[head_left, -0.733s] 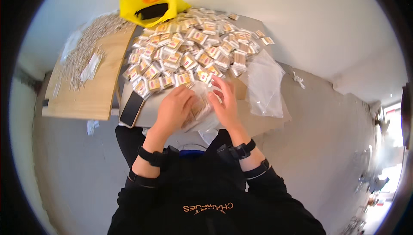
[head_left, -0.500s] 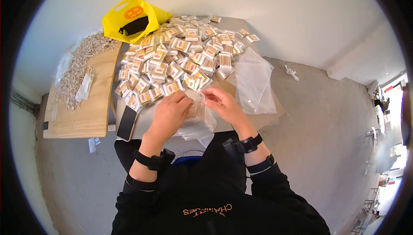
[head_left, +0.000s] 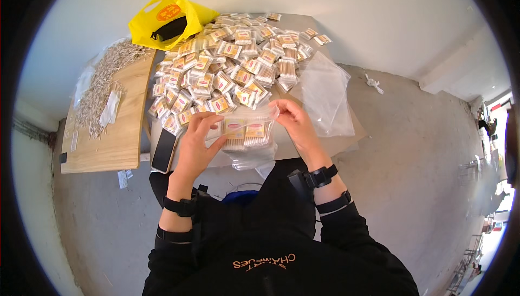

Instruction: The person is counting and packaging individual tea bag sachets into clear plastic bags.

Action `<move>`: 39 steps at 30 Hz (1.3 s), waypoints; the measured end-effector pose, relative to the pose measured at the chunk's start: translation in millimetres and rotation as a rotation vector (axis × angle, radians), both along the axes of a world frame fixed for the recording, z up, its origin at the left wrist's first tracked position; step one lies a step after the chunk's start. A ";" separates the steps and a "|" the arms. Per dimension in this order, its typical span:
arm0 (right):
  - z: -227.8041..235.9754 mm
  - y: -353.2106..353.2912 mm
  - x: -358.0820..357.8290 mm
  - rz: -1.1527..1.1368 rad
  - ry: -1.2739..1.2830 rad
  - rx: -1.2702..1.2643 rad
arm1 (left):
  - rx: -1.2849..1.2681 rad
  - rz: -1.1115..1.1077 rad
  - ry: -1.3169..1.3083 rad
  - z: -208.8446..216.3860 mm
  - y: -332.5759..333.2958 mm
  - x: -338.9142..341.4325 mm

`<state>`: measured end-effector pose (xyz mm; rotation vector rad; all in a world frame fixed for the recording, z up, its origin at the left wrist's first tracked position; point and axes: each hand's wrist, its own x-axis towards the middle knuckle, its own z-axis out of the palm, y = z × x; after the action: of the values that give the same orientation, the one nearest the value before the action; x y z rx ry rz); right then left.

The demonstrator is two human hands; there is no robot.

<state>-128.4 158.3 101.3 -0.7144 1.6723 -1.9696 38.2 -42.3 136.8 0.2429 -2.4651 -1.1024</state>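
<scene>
A clear plastic bag point(head_left: 250, 149) lies at the table's near edge, with packs of cotton swabs point(head_left: 244, 132) showing through it. At the bag's upper left corner, my left hand point(head_left: 196, 143) grips the film between fingers and thumb. My right hand point(head_left: 297, 126) pinches the upper right corner, so the bag's mouth edge stretches between both hands. Just beyond, a large pile of cotton swab packs point(head_left: 222, 82) with yellow labels covers much of the table.
Flat clear bags point(head_left: 327, 101) lie right of the pile. A dark phone point(head_left: 164, 151) rests left of my left hand. A yellow bag point(head_left: 142, 33) stands at the back left. Loose swabs point(head_left: 96, 98) are heaped on a wooden board point(head_left: 127, 133).
My hands have moved apart, from close together at the bag's top to its two upper corners. The bag's mouth now spreads wide, and the packs inside show more plainly.
</scene>
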 end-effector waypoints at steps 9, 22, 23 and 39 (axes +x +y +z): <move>5.1 6.4 -16.5 -0.018 0.014 0.021 | -0.206 -0.089 0.023 23.3 -2.9 1.5; 7.4 1.7 -24.0 0.059 0.080 0.146 | -0.375 -0.032 0.012 26.0 -3.7 -2.1; 8.8 4.0 -24.7 0.080 0.073 0.139 | -0.401 -0.069 0.030 27.9 -0.8 -8.4; 4.0 2.8 -14.0 0.156 -0.045 0.065 | -0.360 -0.068 0.086 6.5 11.2 -8.9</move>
<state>-142.4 161.1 105.3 -0.7470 1.5967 -1.8026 29.3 -31.1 143.3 0.0021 -2.5520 -0.6596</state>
